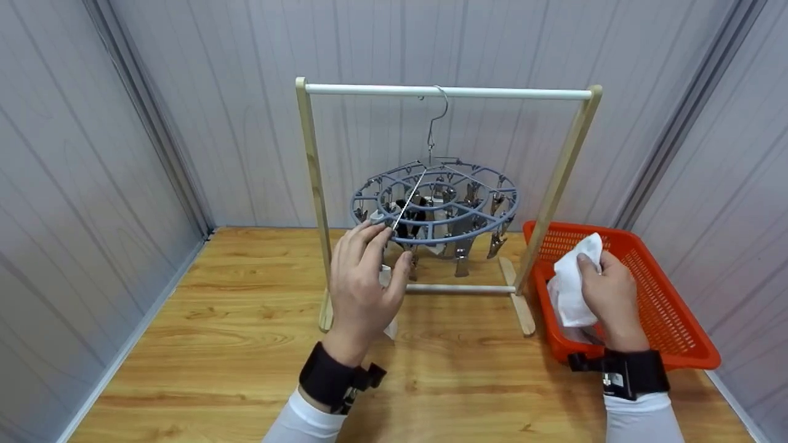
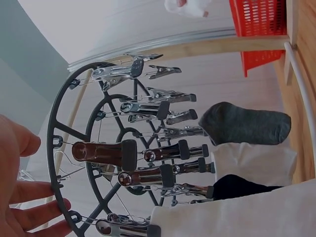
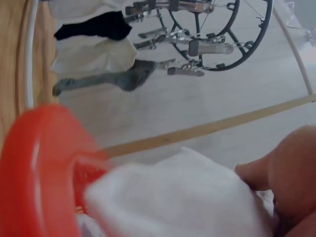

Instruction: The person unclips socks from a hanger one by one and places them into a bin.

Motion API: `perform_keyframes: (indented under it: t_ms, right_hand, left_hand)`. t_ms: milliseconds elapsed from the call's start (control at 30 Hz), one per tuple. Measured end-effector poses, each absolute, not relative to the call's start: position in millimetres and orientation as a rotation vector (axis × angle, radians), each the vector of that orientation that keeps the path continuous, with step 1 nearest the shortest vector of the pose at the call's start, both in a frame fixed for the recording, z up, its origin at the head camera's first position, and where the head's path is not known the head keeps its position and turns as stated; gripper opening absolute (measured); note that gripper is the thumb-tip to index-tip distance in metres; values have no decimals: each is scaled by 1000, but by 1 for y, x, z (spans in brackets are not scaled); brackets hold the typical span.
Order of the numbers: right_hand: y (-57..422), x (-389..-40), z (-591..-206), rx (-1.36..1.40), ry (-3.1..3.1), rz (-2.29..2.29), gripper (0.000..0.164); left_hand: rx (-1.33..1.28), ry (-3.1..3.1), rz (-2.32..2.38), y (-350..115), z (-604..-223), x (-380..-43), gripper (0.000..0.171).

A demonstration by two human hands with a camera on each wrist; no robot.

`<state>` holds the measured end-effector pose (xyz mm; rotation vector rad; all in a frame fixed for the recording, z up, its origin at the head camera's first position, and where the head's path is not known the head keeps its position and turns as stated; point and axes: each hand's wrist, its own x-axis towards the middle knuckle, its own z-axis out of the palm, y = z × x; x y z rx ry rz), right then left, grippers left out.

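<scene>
A round grey-blue clip hanger (image 1: 431,239) hangs by its metal hook from the rack's top bar. My left hand (image 1: 367,283) is at its near left rim, fingertips touching the ring and thumb held apart. From its metal clips hang a dark grey sock (image 2: 247,124), a black sock (image 2: 242,187) and white socks (image 2: 237,212), best seen in the left wrist view. Over the red basket (image 1: 662,289), my right hand (image 1: 612,295) pinches a white sock (image 1: 575,289) between thumb and fingers. Part of that sock is hidden behind the hand.
The rack has wooden side posts (image 1: 563,178), a white top bar (image 1: 511,93) and a low white crossbar (image 1: 462,288). Its right foot (image 1: 522,314) stands close to the basket. Pale panel walls (image 1: 258,154) border the wooden tabletop (image 1: 246,344).
</scene>
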<state>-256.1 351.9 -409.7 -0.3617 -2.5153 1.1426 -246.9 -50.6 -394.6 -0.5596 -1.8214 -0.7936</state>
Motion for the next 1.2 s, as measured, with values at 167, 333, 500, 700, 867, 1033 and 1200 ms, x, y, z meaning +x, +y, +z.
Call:
perform_keyframes:
  t_ms: [167, 333, 500, 700, 867, 1033, 1200]
  right_hand:
    - [359, -260, -416, -276, -2666, 1072, 54]
    - [363, -263, -420, -258, -2754, 980, 53]
    - [360, -261, -421, -316, -2807, 769, 60]
    - [345, -260, -421, -292, -2703, 748, 56]
    - [329, -258, -420, -284, -2602, 773, 52]
    - [311, -256, -421, -160, -2569, 837, 45]
    - [292, -255, -424, -36, -2555, 854, 37]
  left_hand:
    - [-581, -1848, -784, -51, -395, -244, 39]
    - [-599, -1860, -784, -48, -395, -242, 39]
    - [-628, -1872, -787, -46, -395, -240, 39]
    - [-693, -1829, -784, -44, -395, -240, 39]
    - [-758, -1789, -790, -43, -394, -240, 40]
    - [-787, -1757, -795, -46, -393, -241, 40]
    - [-657, -1792, -762, -52, -393, -243, 41]
